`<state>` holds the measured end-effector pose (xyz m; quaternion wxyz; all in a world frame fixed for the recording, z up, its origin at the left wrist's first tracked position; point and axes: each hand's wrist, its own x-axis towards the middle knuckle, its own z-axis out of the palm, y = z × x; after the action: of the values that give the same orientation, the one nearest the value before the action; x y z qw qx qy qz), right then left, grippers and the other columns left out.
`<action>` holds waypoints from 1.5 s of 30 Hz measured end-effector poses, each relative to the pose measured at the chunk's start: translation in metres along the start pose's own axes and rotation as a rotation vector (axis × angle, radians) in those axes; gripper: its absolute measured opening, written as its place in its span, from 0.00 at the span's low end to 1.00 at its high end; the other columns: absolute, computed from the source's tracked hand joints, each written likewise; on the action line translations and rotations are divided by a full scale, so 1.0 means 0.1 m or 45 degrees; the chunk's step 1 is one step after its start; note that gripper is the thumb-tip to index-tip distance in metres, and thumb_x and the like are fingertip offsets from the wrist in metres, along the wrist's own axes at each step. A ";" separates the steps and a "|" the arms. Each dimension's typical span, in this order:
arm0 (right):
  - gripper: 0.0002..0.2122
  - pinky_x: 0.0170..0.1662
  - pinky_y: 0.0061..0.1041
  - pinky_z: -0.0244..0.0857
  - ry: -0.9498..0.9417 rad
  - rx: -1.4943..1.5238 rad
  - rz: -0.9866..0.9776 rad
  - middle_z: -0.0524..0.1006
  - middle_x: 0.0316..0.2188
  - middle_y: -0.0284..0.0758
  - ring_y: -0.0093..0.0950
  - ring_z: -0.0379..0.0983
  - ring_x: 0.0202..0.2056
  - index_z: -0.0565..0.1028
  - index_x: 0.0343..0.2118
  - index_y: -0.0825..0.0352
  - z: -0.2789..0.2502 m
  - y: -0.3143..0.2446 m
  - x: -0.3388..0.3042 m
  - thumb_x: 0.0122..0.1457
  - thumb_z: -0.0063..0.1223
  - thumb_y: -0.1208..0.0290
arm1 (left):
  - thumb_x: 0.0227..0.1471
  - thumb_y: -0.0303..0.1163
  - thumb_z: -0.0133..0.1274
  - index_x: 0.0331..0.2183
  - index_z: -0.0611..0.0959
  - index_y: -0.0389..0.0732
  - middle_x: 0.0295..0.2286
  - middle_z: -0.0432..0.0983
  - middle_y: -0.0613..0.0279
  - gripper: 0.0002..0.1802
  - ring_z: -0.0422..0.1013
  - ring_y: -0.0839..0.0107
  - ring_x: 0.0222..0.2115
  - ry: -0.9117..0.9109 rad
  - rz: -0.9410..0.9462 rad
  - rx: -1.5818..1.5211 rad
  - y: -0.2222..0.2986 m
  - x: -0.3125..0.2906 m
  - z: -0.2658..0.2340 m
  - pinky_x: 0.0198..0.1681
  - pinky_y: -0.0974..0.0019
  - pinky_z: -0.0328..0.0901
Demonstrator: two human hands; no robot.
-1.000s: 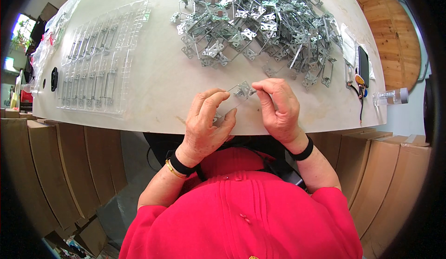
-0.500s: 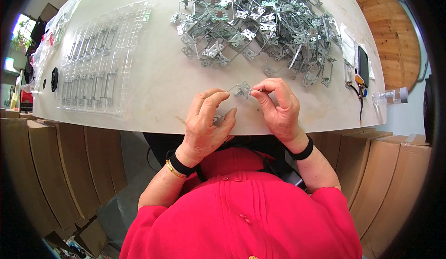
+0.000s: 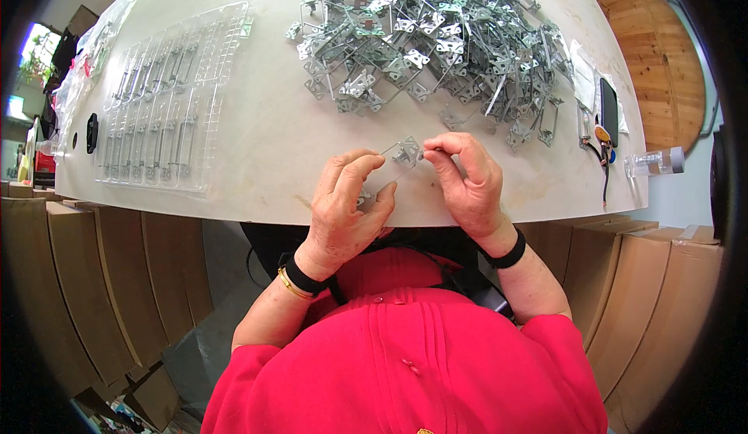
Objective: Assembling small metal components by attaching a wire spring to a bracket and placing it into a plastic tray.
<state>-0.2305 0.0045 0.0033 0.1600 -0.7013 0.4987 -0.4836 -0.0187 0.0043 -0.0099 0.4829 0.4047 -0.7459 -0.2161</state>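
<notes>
Metal bracket point(image 3: 407, 150) is mid-frame, long axis slanting lower left to upper right, left hand point(image 3: 347, 200) clamped on it, right hand point(image 3: 469, 183) nearer its top end, fingertips pinched, can't tell on what tbh.

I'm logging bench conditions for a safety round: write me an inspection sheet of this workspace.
Surface: white table, faint brownish stains near the front edge.
Job's things: metal frame near the front edge; pile of similar frames beyond; clear tray with two rows of metal parts, left.
Clutter: flat dark device and clear capped cylinder, right; small black object left of the tray.
Hands: left hand grips the metal frame; right hand pinched shut by its far end, contact unclear.
Cables: short dark cable below the device.
Surroundings: cardboard boxes on both sides; rounded wooden panel, right.
</notes>
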 end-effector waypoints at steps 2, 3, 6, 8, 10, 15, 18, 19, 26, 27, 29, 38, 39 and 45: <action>0.09 0.39 0.30 0.73 0.014 -0.008 -0.037 0.82 0.36 0.38 0.36 0.80 0.36 0.80 0.42 0.66 0.01 -0.02 0.02 0.59 0.65 0.81 | 0.43 0.17 0.68 0.46 0.82 0.36 0.44 0.80 0.54 0.26 0.74 0.67 0.35 0.002 0.005 0.005 0.00 0.00 0.00 0.37 0.66 0.71; 0.09 0.39 0.30 0.73 0.028 -0.017 -0.074 0.82 0.36 0.38 0.36 0.79 0.36 0.80 0.41 0.65 0.02 -0.02 0.03 0.59 0.66 0.81 | 0.43 0.17 0.69 0.46 0.82 0.36 0.44 0.81 0.54 0.26 0.74 0.67 0.34 0.002 0.005 0.002 -0.01 0.00 0.00 0.37 0.66 0.71; 0.09 0.40 0.30 0.73 0.002 0.015 0.001 0.82 0.36 0.38 0.36 0.80 0.36 0.80 0.41 0.65 0.01 -0.01 0.01 0.59 0.66 0.81 | 0.43 0.17 0.69 0.46 0.81 0.37 0.44 0.81 0.54 0.26 0.74 0.67 0.34 -0.002 0.002 0.000 0.00 0.00 0.00 0.37 0.66 0.71; 0.08 0.40 0.30 0.73 0.004 0.005 0.006 0.82 0.36 0.37 0.36 0.80 0.36 0.81 0.41 0.65 0.00 -0.01 0.00 0.59 0.66 0.81 | 0.43 0.17 0.69 0.46 0.81 0.37 0.44 0.81 0.54 0.26 0.74 0.67 0.34 -0.005 -0.001 0.002 0.00 -0.01 0.00 0.37 0.66 0.71; 0.08 0.40 0.30 0.73 0.005 -0.006 0.010 0.82 0.36 0.37 0.36 0.80 0.37 0.81 0.41 0.65 0.00 -0.02 0.01 0.59 0.66 0.81 | 0.43 0.17 0.69 0.46 0.81 0.37 0.44 0.81 0.54 0.25 0.74 0.67 0.34 -0.007 -0.007 0.003 -0.01 -0.01 0.00 0.37 0.66 0.71; 0.09 0.39 0.30 0.74 -0.007 0.041 0.041 0.82 0.36 0.38 0.36 0.80 0.36 0.81 0.41 0.65 0.01 0.00 -0.01 0.59 0.66 0.82 | 0.43 0.17 0.69 0.46 0.82 0.37 0.44 0.81 0.54 0.25 0.74 0.67 0.35 -0.004 0.008 -0.005 -0.01 -0.01 0.00 0.37 0.66 0.72; 0.09 0.39 0.30 0.74 0.015 -0.025 -0.065 0.82 0.35 0.38 0.36 0.79 0.36 0.81 0.41 0.65 0.00 -0.02 0.02 0.59 0.66 0.81 | 0.43 0.17 0.68 0.46 0.82 0.37 0.44 0.81 0.54 0.25 0.75 0.66 0.35 -0.006 0.002 -0.013 0.00 0.00 0.00 0.38 0.66 0.72; 0.09 0.39 0.30 0.74 0.016 -0.025 -0.064 0.82 0.35 0.38 0.36 0.79 0.36 0.81 0.41 0.65 0.00 -0.03 0.03 0.59 0.66 0.81 | 0.43 0.17 0.68 0.46 0.82 0.37 0.44 0.81 0.54 0.25 0.75 0.66 0.35 -0.007 -0.004 -0.010 0.01 0.01 0.00 0.38 0.66 0.72; 0.09 0.39 0.30 0.73 0.001 0.009 -0.024 0.82 0.35 0.37 0.35 0.79 0.35 0.80 0.41 0.65 0.00 0.00 0.01 0.58 0.67 0.81 | 0.43 0.17 0.68 0.46 0.82 0.37 0.44 0.81 0.53 0.25 0.75 0.67 0.35 -0.012 0.009 -0.010 0.00 0.00 0.00 0.37 0.66 0.72; 0.09 0.38 0.30 0.73 0.016 -0.012 -0.067 0.81 0.35 0.37 0.35 0.79 0.35 0.80 0.40 0.65 0.01 -0.01 0.02 0.58 0.67 0.81 | 0.43 0.17 0.68 0.46 0.82 0.37 0.44 0.81 0.53 0.25 0.75 0.67 0.35 -0.010 -0.003 -0.005 0.00 0.00 0.00 0.37 0.66 0.72; 0.09 0.38 0.30 0.73 0.020 -0.013 -0.052 0.81 0.34 0.37 0.35 0.79 0.34 0.80 0.39 0.65 0.02 -0.02 0.02 0.58 0.68 0.80 | 0.43 0.17 0.68 0.46 0.82 0.37 0.44 0.81 0.53 0.25 0.74 0.67 0.34 -0.009 -0.014 0.000 -0.01 0.00 0.00 0.37 0.66 0.72; 0.09 0.39 0.32 0.71 0.037 0.047 -0.045 0.80 0.32 0.36 0.36 0.78 0.34 0.78 0.37 0.65 0.01 0.00 0.00 0.57 0.69 0.79 | 0.44 0.18 0.69 0.46 0.82 0.37 0.43 0.80 0.55 0.25 0.73 0.68 0.34 0.012 -0.011 0.010 0.00 -0.01 0.01 0.37 0.66 0.71; 0.09 0.39 0.33 0.71 0.065 0.046 -0.056 0.80 0.32 0.36 0.36 0.77 0.34 0.78 0.37 0.65 0.01 -0.02 -0.01 0.57 0.69 0.78 | 0.44 0.19 0.69 0.46 0.82 0.37 0.43 0.80 0.55 0.25 0.73 0.67 0.34 0.001 -0.004 0.002 -0.01 -0.01 0.01 0.37 0.66 0.71; 0.08 0.40 0.33 0.71 0.016 -0.027 -0.152 0.79 0.34 0.38 0.37 0.77 0.35 0.77 0.39 0.66 -0.01 -0.04 -0.02 0.60 0.65 0.80 | 0.43 0.20 0.67 0.46 0.80 0.35 0.43 0.80 0.49 0.25 0.76 0.51 0.41 -0.057 -0.008 0.054 0.05 0.00 -0.01 0.46 0.56 0.72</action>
<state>-0.2287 0.0080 0.0059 0.1201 -0.7284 0.4622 -0.4913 -0.0196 0.0077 -0.0060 0.4566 0.4122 -0.7597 -0.2107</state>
